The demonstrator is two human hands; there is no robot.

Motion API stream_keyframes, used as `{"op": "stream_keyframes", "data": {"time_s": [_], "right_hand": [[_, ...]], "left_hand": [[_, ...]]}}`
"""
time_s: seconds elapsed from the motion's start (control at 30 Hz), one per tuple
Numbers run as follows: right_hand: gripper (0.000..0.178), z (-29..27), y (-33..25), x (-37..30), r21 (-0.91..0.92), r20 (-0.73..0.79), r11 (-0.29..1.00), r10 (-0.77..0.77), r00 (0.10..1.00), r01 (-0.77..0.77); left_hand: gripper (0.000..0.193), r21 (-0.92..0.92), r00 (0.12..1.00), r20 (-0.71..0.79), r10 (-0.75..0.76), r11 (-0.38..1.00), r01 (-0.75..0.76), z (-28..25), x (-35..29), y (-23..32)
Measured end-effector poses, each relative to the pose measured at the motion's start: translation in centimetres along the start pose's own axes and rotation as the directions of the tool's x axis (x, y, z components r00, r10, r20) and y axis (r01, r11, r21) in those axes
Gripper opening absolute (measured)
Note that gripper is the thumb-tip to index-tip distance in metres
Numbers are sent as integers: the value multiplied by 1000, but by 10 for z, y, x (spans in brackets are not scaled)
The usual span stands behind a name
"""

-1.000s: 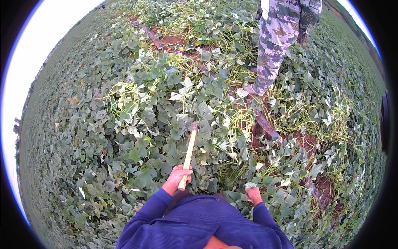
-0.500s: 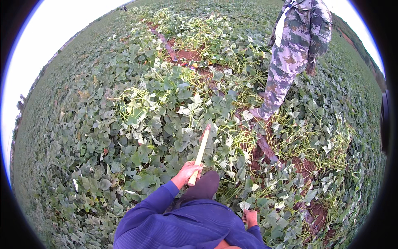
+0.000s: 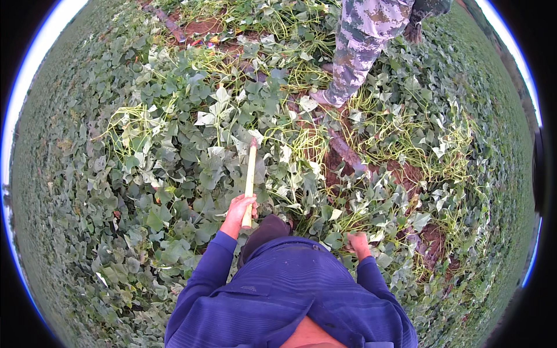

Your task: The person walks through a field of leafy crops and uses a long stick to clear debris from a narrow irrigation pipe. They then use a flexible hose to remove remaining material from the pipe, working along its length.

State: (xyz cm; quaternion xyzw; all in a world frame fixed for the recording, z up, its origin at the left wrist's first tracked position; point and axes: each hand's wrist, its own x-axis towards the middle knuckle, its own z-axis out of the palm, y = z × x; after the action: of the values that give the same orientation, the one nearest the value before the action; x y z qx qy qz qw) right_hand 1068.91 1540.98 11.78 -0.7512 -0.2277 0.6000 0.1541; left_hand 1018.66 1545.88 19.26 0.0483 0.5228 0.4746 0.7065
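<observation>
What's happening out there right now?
A person's left hand grips a pale stick, its reddish far end pointing ahead over the leafy vines. The right hand is low among leaves; whether it holds anything is unclear. Ahead, to the right, another person's camouflage-clad leg stands near bare reddish soil.

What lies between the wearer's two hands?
The head view shows the wearer's dark trouser leg beside the left hand, then green leaves up to the right hand.

Pale stick [image 3: 250, 174] in left grip [image 3: 240, 210], above leafy vines [image 3: 155, 219]
</observation>
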Motion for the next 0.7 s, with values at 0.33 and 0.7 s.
{"op": "stream_keyframes", "data": {"time_s": [0.33, 0.7], "right_hand": [[25, 33, -219, 17, -227, 28, 944, -242, 970, 242], [32, 46, -299, 28, -674, 134, 664, -319, 938, 322]], "left_hand": [[21, -169, 973, -191, -132, 980, 100, -16, 13, 17], [14, -592, 952, -220, -212, 804, 42, -99, 1, -49]]}}
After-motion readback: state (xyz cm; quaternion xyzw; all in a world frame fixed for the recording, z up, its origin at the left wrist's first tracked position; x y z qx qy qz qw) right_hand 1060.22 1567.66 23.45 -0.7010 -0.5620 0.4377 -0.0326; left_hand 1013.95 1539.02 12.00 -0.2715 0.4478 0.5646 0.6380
